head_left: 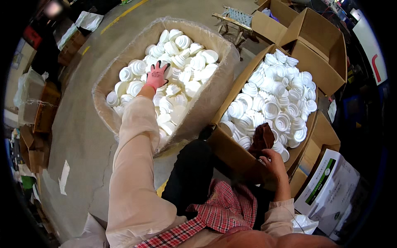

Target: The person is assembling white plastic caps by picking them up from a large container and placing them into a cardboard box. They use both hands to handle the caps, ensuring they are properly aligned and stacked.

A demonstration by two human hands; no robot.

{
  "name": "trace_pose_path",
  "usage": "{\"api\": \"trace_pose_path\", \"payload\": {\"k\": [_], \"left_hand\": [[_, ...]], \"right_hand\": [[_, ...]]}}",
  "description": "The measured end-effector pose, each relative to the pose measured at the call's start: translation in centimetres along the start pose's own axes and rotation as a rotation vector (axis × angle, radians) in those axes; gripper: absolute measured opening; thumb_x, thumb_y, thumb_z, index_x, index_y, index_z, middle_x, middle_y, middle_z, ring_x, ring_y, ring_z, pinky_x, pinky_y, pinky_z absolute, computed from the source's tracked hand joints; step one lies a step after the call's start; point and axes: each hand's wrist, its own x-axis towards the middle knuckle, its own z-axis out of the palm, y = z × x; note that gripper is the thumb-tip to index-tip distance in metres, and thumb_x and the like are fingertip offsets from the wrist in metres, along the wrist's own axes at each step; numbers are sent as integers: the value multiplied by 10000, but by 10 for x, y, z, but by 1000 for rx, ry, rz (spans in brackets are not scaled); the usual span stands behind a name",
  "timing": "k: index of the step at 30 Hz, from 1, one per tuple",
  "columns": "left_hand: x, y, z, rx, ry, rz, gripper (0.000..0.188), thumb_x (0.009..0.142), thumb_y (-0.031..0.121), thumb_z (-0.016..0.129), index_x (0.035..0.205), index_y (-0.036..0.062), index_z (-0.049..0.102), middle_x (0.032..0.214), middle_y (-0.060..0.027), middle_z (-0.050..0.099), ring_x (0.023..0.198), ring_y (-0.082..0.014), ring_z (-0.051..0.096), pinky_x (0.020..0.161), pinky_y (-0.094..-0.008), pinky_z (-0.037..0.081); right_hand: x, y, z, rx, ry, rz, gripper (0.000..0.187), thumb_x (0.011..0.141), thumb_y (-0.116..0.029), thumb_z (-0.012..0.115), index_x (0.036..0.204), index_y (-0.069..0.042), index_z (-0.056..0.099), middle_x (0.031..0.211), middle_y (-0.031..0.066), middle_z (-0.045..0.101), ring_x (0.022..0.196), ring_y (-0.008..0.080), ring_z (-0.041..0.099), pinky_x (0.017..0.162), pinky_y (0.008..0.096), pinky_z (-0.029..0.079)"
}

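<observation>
White caps (178, 78) packed wall to wall in lined bin (215, 99), open above, bare floor (82, 132) leftward

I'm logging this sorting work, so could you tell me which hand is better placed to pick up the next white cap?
Probably the left hand: gloved, fingers spread on the caps in the lined box. The right hand holds a brown cloth at the other box's edge.

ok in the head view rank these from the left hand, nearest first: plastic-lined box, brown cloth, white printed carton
1. plastic-lined box: the left hand reaches into it.
2. brown cloth: lower right, by the right hand.
3. white printed carton: far lower right.
</observation>
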Motion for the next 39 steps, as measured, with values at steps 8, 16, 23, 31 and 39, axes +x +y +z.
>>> {"api": "trace_pose_path", "payload": {"k": [8, 16, 23, 31, 39], "left_hand": [[-74, -55, -32, -183, 139, -24, 662, 736, 457, 735, 1289, 154, 532, 1179, -227, 533, 1049, -401, 543, 897, -478, 464], [-144, -30, 4, 129, -362, -105, 691, 870, 440, 566, 1451, 151, 330, 1444, -254, 332, 1352, -416, 307, 1029, -652, 285], [-138, 0, -52, 217, -342, -50, 731, 858, 530, 562, 1422, 103, 376, 1462, -252, 320, 1340, -434, 318, 1015, -642, 307], [-183, 244, -180, -727, -27, 863, 520, 836, 309, 648, 1232, -5, 526, 1183, -192, 570, 1126, -325, 548, 988, -392, 423], [-225, 382, -132, -983, -285, 785, 472, 845, 265, 628, 1221, -2, 532, 1162, -198, 593, 1111, -333, 564, 976, -400, 441]], "right_hand": [[-8, -37, -17, 19, 9, 90, 304, 816, -165, 709, 1055, 9, 636, 1017, 192, 653, 923, 361, 628, 772, 402, 501], [-8, -26, -7, -20, 33, 7, 292, 811, -161, 709, 1046, -1, 641, 993, 184, 653, 923, 368, 618, 798, 415, 490], [-14, -27, -5, -5, 25, -76, 307, 813, -178, 710, 1058, -14, 627, 970, 170, 649, 885, 350, 625, 773, 400, 494], [-28, -8, 3, -8, 21, 3, 323, 789, -123, 721, 1071, 11, 638, 930, 173, 678, 839, 293, 655, 749, 376, 506], [-58, -17, -32, -32, 82, -6, 310, 860, -152, 641, 1155, -61, 614, 1073, 203, 647, 984, 397, 610, 819, 450, 486]]}}
